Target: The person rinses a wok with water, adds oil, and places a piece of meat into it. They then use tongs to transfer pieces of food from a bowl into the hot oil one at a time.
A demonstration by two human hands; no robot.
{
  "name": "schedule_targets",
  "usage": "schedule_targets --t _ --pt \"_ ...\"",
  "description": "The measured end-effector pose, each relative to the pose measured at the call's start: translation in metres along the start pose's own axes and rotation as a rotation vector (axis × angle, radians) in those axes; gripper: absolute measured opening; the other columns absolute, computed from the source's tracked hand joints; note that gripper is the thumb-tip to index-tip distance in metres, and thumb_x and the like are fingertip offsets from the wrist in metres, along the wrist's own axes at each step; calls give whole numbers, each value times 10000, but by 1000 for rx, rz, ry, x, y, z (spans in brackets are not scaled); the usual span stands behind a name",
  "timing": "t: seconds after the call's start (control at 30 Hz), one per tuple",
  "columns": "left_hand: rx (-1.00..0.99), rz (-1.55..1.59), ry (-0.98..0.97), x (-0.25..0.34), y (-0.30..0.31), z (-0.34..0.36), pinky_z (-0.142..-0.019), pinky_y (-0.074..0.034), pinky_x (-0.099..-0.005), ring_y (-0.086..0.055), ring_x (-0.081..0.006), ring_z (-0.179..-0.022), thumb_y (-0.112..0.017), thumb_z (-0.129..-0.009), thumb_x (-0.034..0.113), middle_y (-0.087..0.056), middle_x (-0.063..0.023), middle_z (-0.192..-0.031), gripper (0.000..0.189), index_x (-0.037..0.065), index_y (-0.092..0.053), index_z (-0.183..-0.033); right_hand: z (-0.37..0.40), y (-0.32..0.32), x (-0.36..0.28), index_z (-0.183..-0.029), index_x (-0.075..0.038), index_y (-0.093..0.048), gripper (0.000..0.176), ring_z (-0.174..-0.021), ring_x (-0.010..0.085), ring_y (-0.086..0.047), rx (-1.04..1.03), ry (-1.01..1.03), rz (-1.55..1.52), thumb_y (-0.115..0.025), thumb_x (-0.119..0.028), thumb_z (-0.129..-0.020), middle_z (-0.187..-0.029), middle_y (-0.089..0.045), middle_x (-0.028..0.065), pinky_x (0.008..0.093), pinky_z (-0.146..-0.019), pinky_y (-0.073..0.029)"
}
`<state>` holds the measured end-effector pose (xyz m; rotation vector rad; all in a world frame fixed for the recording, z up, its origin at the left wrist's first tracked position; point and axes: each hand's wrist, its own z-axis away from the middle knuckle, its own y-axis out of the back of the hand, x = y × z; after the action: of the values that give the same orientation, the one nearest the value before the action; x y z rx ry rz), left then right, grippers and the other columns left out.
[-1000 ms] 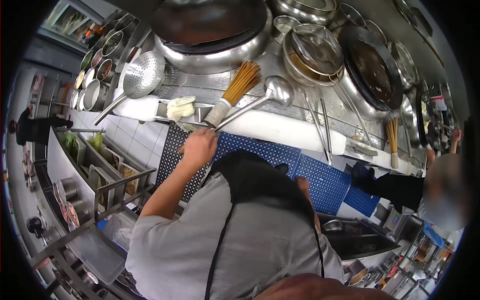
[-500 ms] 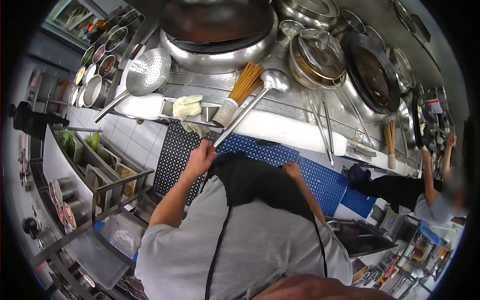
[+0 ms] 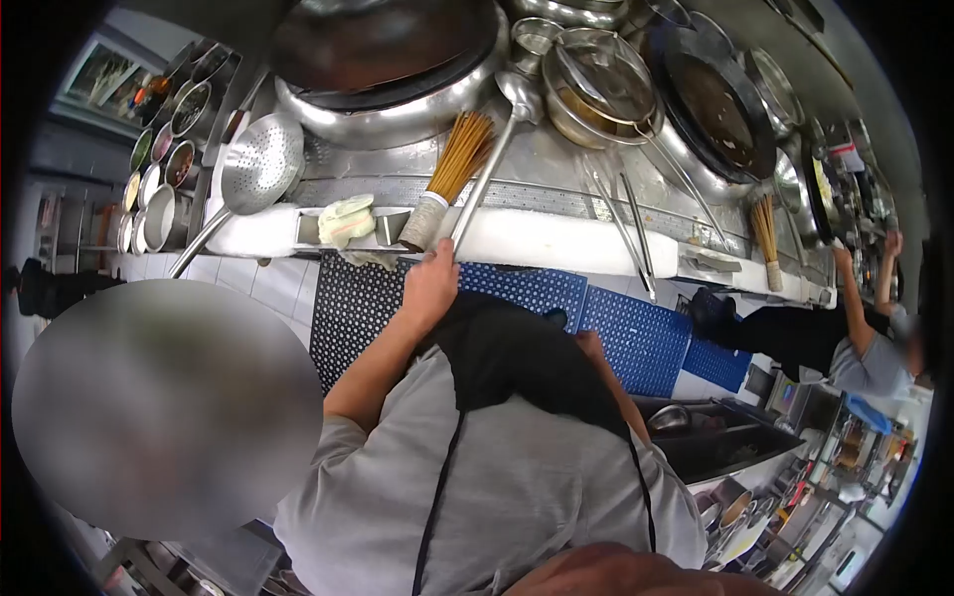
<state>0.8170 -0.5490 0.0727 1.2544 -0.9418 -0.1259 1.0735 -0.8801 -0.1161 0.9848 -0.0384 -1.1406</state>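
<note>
My left hand [image 3: 430,286] is closed round the handle end of a long steel ladle [image 3: 484,189]. The ladle's bowl lies at the far end, between the large wok and a strainer-topped pot. Left of the handle, a bamboo wok brush [image 3: 449,179] with a wrapped grip rests at the stove's front edge. A crumpled pale cloth [image 3: 346,221] sits beside metal boxes at that edge. My right hand [image 3: 589,346] hangs low by the black apron, fingers curled in a fist, with no object showing in it.
A large dark wok [image 3: 388,45] fills the back. Nearby lie a perforated skimmer [image 3: 261,164], a strainer over a pot [image 3: 601,84], long-handled tools [image 3: 631,233] and another wok [image 3: 720,114]. Seasoning pots [image 3: 164,214] stand left. A person [image 3: 855,343] works at right. A blurred patch hides the left side.
My left hand has pushed forward with the ladle, whose bowl now lies farther back. The view has shifted. A blurred patch now covers the cart at left.
</note>
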Motion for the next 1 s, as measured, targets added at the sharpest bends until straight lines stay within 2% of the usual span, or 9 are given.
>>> schedule_targets --t 0.2,0.23,0.33,0.43,0.5,0.63,0.7,0.83,1.0 --pt "-113 -337 -28 14 7 -28 -573 -548 -495 -677 -396 -677 -567 -892 176 -649 -239 -858 306 63 -436 -1144 10 -7 2 -902 -36 -709 417 -898 410 -657 18 -22 73 -566 -422 -841 -939 -682 230 479 -808 -525" --pt "-139 -288 20 15 9 -30 -648 -522 -555 -659 -439 -724 -585 -886 267 -665 -234 -852 352 71 -479 -1158 9 -7 0 -913 -35 -707 418 -902 411 -656 15 -32 97 -570 -422 -833 -943 -683 232 477 -817 -524" --pt "-129 -351 -35 32 25 -36 -654 -527 -529 -664 -423 -727 -613 -869 264 -673 -224 -850 283 58 -585 -1060 9 -20 2 -857 -54 -727 334 -880 393 -664 164 -147 -18 -569 -343 -799 -915 -691 220 474 -789 -518" --pt "-113 -111 -352 68 42 -40 -697 -533 -462 -679 -364 -819 -646 -870 265 -661 -194 -867 283 29 -635 -1025 23 -17 -5 -900 -75 -722 295 -891 394 -655 205 -110 -156 -569 -293 -773 -920 -685 217 478 -784 -513" --pt "-325 75 -452 92 36 -42 -697 -529 -439 -676 -340 -791 -662 -868 269 -665 -187 -867 291 21 -650 -1020 25 -30 3 -932 -86 -714 285 -893 382 -656 170 -214 -186 -566 -253 -756 -924 -688 202 472 -779 -509" --pt "-909 244 -629 120 -29 -46 -729 -525 -393 -673 -311 -786 -672 -875 264 -680 -187 -878 344 -3 -653 -1092 64 -36 -7 -878 -68 -704 229 -874 392 -659 275 -186 -227 -560 -205 -764 -916 -687 201 488 -764 -517" --pt "-1150 271 -673 129 -57 -38 -761 -520 -355 -678 -316 -842 -629 -908 236 -687 -188 -932 351 -8 -624 -1161 81 -51 -10 -905 -122 -714 223 -881 370 -665 408 -286 -379 -558 -206 -771 -922 -703 160 475 -772 -523" --pt "-1503 503 -1086 135 -108 -45 -802 -512 -342 -676 -304 -900 -580 -933 206 -689 -175 -1012 356 8 -590 -1229 141 -42 -19 -877 -155 -726 188 -895 327 -674 473 -413 -590 -578 -197 -770 -910 -713 125 449 -772 -524" --pt "-1671 263 -909 172 -154 -37 -808 -510 -341 -674 -301 -908 -582 -933 211 -690 -173 -1017 352 7 -595 -1220 188 -53 -10 -863 -104 -706 216 -873 355 -661 808 -441 -701 -557 -260 -882 -868 -698 151 470 -767 -512"
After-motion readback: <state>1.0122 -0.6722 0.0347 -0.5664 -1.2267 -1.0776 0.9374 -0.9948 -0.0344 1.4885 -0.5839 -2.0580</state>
